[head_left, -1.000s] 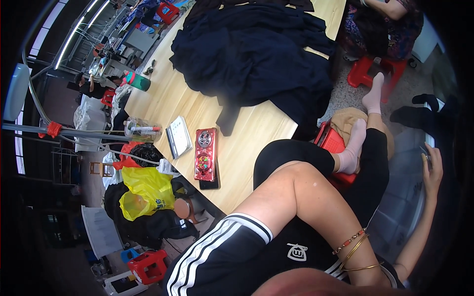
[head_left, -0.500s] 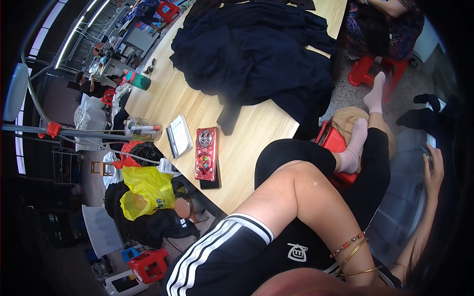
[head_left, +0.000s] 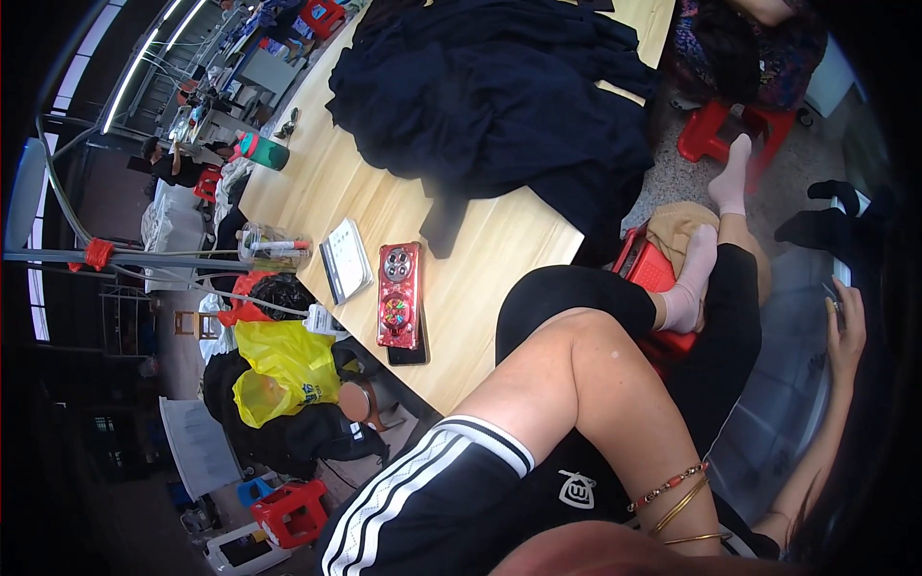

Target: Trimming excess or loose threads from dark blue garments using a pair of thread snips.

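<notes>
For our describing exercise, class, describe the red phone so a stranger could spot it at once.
Find the pale wooden table heaped with dark cloth. On it, right of a white booklet, lies the red phone. Its red, patterned case sets it apart from the dark phone peeking out beneath.

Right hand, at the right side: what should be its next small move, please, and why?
Perhaps the right hand should draw the small object it holds away from the translucent container, because both appear close to that container's pale edge.
</notes>
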A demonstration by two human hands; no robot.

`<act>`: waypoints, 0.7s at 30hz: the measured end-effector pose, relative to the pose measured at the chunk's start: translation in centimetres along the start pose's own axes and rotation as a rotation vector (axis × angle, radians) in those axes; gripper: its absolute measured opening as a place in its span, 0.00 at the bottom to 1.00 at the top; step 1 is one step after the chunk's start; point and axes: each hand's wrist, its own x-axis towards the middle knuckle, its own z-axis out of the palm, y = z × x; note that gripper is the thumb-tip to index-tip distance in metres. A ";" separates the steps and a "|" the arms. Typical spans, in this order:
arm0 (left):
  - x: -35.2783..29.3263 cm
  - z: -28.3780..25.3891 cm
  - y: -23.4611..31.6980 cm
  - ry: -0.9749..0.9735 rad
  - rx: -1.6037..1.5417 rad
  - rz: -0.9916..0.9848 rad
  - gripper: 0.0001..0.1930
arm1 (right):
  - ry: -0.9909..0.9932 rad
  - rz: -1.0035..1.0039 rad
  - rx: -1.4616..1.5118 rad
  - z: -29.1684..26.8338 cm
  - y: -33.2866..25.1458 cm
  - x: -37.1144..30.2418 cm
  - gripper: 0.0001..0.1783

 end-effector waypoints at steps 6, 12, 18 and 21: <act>0.3 0.2 -0.8 -0.009 0.046 0.002 0.42 | 0.012 -0.042 -0.002 -0.3 -0.8 0.1 0.21; 0.4 -0.2 -1.7 -0.008 0.069 0.031 0.42 | 0.006 -0.034 0.015 -0.3 -0.9 0.2 0.23; 0.5 -0.2 -2.0 -0.004 0.113 0.056 0.42 | -0.039 0.003 0.055 -0.4 -1.0 0.4 0.24; 0.5 -0.4 -2.3 0.000 0.126 0.060 0.43 | -0.031 -0.007 0.061 -0.5 -0.9 0.3 0.24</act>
